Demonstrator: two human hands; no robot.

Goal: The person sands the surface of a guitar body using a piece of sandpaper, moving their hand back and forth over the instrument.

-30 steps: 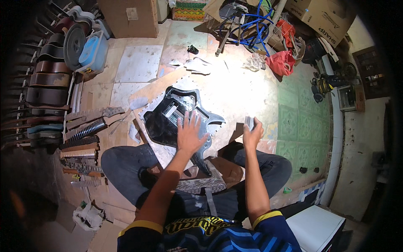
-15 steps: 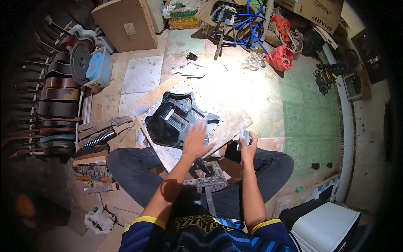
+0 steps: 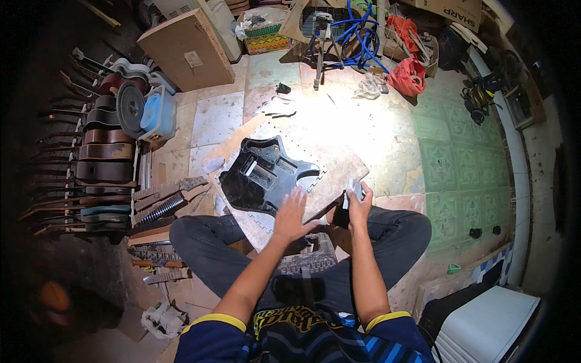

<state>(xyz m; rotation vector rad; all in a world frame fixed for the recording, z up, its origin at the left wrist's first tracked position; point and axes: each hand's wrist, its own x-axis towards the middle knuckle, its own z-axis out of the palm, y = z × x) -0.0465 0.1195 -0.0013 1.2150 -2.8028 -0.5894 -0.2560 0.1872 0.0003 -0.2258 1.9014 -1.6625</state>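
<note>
A glossy black electric guitar body point(image 3: 251, 181) with cut-out cavities lies flat on a pale board point(image 3: 342, 176) in front of me. My left hand point(image 3: 292, 219) is at the body's near right edge, palm down with its fingers stretched out and nothing in them. Whether its fingertips touch the surface I cannot tell. To the right of the board, my right hand point(image 3: 362, 207) grips a small grey folded piece of sandpaper point(image 3: 351, 189) between thumb and fingers.
Several guitar bodies point(image 3: 106, 151) stand in a row at the left, with guitar necks point(image 3: 158, 212) lying nearer. A blue-lidded tub point(image 3: 157, 115) sits beyond them. Farther back are a coiled blue hose point(image 3: 361, 39) and a red bag point(image 3: 407, 77). A white case-like object point(image 3: 481, 323) stands at near right.
My left hand has drawn back toward me from over the guitar body to its near edge. The right hand keeps its hold on the sandpaper. The whole view has shifted slightly.
</note>
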